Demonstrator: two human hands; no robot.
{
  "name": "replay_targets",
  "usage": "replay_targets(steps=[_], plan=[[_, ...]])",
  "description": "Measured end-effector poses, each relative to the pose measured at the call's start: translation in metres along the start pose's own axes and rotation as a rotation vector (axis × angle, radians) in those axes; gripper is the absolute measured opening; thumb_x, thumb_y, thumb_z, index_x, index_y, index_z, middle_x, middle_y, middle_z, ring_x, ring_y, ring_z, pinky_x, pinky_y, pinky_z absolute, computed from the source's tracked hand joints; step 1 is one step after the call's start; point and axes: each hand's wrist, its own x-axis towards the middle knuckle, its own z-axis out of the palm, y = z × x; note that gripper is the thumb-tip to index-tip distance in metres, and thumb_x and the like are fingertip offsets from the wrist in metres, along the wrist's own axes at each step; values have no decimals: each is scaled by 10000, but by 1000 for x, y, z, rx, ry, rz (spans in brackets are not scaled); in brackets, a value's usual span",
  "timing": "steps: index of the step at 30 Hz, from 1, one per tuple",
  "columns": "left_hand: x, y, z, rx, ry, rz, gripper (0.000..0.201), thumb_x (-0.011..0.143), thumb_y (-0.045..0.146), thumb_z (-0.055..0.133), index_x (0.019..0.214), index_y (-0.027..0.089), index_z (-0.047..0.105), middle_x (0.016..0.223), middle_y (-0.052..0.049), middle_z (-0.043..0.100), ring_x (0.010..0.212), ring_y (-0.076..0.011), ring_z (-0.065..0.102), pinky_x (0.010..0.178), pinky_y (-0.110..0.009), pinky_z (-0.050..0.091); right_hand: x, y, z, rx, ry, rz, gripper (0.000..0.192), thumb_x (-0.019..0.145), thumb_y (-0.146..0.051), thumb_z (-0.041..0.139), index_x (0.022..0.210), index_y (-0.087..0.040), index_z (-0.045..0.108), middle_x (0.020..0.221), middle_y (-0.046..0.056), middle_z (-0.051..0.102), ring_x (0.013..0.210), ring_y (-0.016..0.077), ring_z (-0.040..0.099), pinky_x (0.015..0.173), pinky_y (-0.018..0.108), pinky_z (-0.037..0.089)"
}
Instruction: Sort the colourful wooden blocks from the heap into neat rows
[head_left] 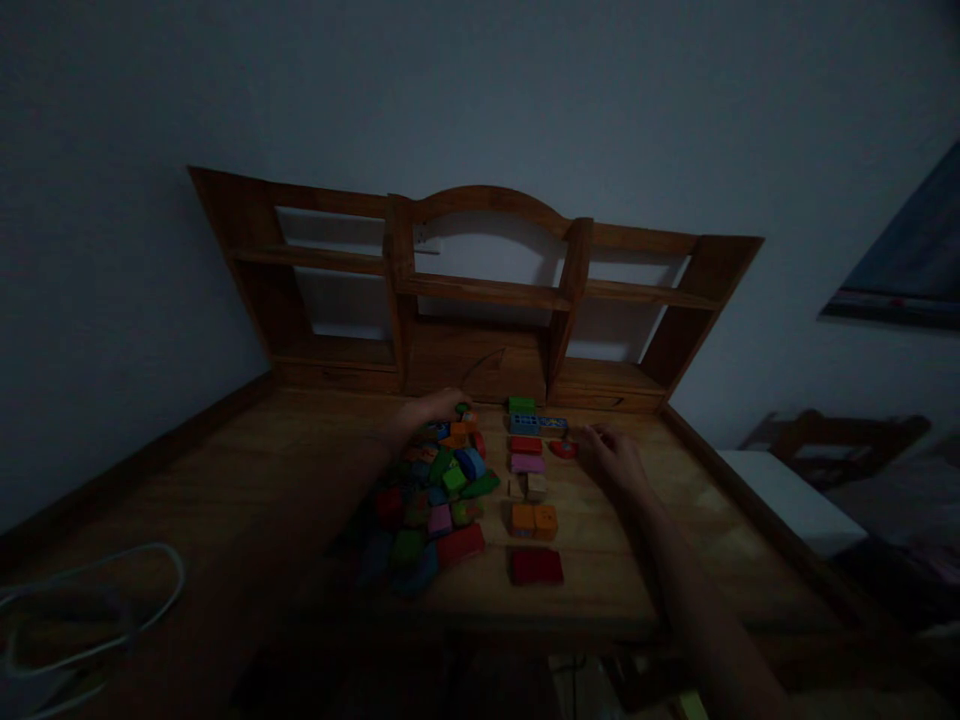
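My left hand point(439, 405) reaches over the far end of a heap of coloured toy blocks point(454, 478). Its fingers are closed around a small green block point(460, 408). My right hand point(616, 455) is on the right, its fingers bent together beside a red curved block point(564, 450); whether anything is between them is too dark to tell. Between the hands runs a column of blocks: a green block point(521, 405), a blue gridded block point(524, 424), a red block point(526, 445), a pink block point(528, 464), plain wooden blocks point(535, 487), orange cubes point(534, 520) and a dark red block point(536, 567).
The wooden desk point(600, 570) has a raised shelf unit point(487, 290) along its back edge. A white cable point(169, 560) loops at the lower left. Beyond the right edge are a white surface point(787, 500) and a wooden chair point(810, 435). The room is dim.
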Motion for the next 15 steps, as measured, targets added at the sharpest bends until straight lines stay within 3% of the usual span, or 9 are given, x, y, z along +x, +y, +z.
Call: replay_targets(steps=[9,12,15], plan=[[-9,-9,-13,-67,-21,-29,408,812,254,688,1208,164,729,1238,-118,737,1108,-259,691,946,-287,499,-2,-2,2,2,-6,11,523,960,-615,489,955,-174,770,868,105,764,780,269,690,675,344,510],[-19,-10,-20,-122,-38,-59,520,809,298,703,1307,151,673,1273,-128,721,1075,-251,703,875,-272,525,-4,-5,1,8,-13,12,535,967,-621,474,977,-171,764,875,101,766,774,262,689,671,337,507],[-32,-14,-31,-203,-98,-58,508,820,344,705,1297,174,675,1218,-99,747,1003,-216,718,799,-236,526,-4,-6,0,14,-20,0,528,971,-611,470,997,-174,765,913,101,772,800,263,692,699,341,510]])
